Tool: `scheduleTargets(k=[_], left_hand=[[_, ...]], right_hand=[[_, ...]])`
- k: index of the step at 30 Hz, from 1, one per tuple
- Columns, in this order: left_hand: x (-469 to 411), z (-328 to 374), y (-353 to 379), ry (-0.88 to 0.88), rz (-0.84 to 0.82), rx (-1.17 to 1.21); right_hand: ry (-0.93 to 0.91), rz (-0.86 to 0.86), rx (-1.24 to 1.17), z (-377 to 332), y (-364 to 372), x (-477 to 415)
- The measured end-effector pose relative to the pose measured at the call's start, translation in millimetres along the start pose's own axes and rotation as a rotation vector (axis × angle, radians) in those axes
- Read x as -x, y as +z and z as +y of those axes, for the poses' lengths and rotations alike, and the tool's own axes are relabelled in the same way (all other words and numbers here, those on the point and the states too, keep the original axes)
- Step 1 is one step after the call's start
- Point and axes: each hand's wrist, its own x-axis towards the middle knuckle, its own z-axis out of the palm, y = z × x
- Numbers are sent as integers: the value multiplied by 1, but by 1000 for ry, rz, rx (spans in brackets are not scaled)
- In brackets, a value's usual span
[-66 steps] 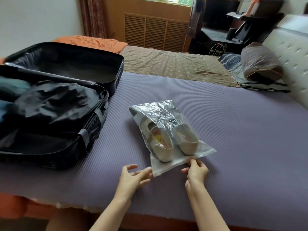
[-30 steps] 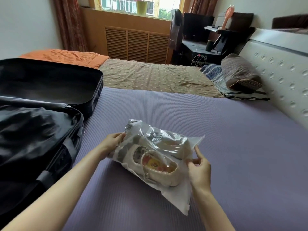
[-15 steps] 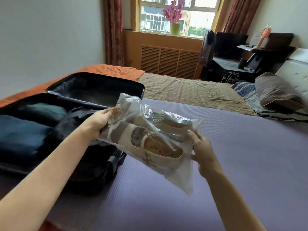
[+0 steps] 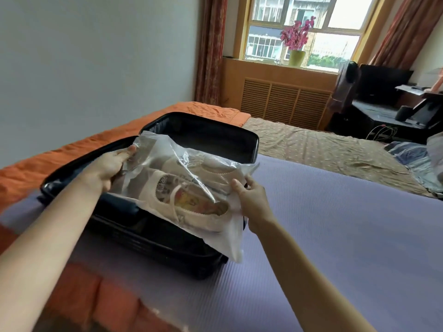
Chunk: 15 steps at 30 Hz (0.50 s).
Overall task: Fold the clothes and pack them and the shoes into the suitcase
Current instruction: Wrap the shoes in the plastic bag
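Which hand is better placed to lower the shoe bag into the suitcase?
Likely left hand: it grips the shoe bag over the open suitcase; the right hand holds the edge near its rim.

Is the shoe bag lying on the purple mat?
No, the left hand and right hand hold the shoe bag over the open suitcase, off the mat.

Wall: the wall point(image 4: 96, 56) on the left is plain and pale grey.
Window: a big window point(image 4: 335, 13) with a yellow frame lets in bright daylight.
Sill: pink flowers point(image 4: 296, 34) stand in a green pot point(image 4: 296, 58).
Curtains: red-brown curtains point(image 4: 208, 49) hang at both sides.
Under the window: a wooden cover point(image 4: 285, 101) with thin slats.
Bed: a purple mat point(image 4: 335, 224), a brown sheet point(image 4: 311, 144) behind it, an orange blanket point(image 4: 72, 149) by the wall.
Right corner: a dark screen point(image 4: 383, 83) on a dark desk point(image 4: 374, 111).
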Motion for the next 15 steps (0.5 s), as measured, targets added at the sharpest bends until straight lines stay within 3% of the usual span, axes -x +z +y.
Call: scheduleTargets(k=[7, 10, 15], left_hand=[[-18, -35, -63, -34, 147, -64], [-18, -56, -52, -84, 153, -52], [-27, -76, -25, -12, 206, 62]], right_hand=[[-12, -66, 119, 16, 63, -17], [48, -17, 201, 42, 65, -22], [2, 68, 282, 60, 59, -21]])
